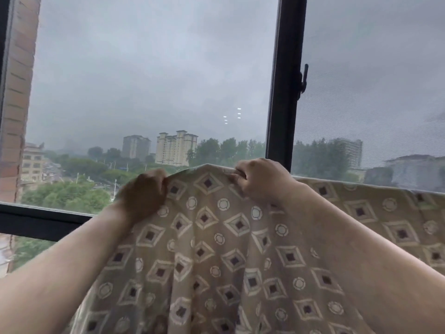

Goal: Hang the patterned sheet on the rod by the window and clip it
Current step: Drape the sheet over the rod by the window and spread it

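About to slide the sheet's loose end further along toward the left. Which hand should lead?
Probably the left hand: it grips the sheet at its free left end, open window beyond. The right hand pinches the top edge mid-span and could hold it steady.

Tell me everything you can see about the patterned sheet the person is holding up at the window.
The patterned sheet is tan woven-looking fabric printed with cream diamonds that have dark centres, and cream rings between them. It hangs in soft vertical folds in front of the window, its top edge raised. The left hand and right hand each grip that top edge with curled fingers. To the right, the edge runs on straight, as if draped over something; no rod or clip is visible.
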A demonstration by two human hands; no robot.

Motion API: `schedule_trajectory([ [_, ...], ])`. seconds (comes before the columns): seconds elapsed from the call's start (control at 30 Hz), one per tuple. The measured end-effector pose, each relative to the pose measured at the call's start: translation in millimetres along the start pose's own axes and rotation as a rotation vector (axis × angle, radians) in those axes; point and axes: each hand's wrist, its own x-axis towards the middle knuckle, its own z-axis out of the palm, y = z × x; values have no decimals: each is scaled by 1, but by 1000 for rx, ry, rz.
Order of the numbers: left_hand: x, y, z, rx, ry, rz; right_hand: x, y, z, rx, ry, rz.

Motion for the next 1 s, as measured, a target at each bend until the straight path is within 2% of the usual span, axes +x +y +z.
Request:
schedule_trajectory([
  [0.07,4,-9,0,171,23,-6,-5,9,-3,-72,-25,68],
  [0.13,9,-11,3,177,-52,-93,-13,21,-1,-104,-43,123],
  [0.2,13,-6,4,-45,-78,-182,-18,31,1,-101,-26,127],
  [0.23,16,1,6,-212,-40,-199,-19,35,1,-93,-16,125],
  [0.3,25,21,8,-460,64,-140,-19,41,1,-75,-12,119],
  [0.33,30,33,7,-482,71,-67,-19,43,1,-65,-18,120],
  [0.43,46,59,10,-336,-157,173,-20,48,-3,-1,-32,114],
  [0.5,52,61,17,-271,-255,215,-24,52,-8,19,-36,113],
  [0.73,58,67,8,-104,-257,178,-54,112,-21,15,-136,280],
  [0.77,59,76,3,-46,-251,205,-55,117,-21,33,-150,281],
  [0.83,62,103,3,59,-192,373,-53,123,-23,49,-174,287],
  [0.9,62,138,10,66,-186,513,-50,126,-23,71,-198,300],
  [1.0,66,166,26,176,-275,516,-53,134,-21,117,-217,279],
])
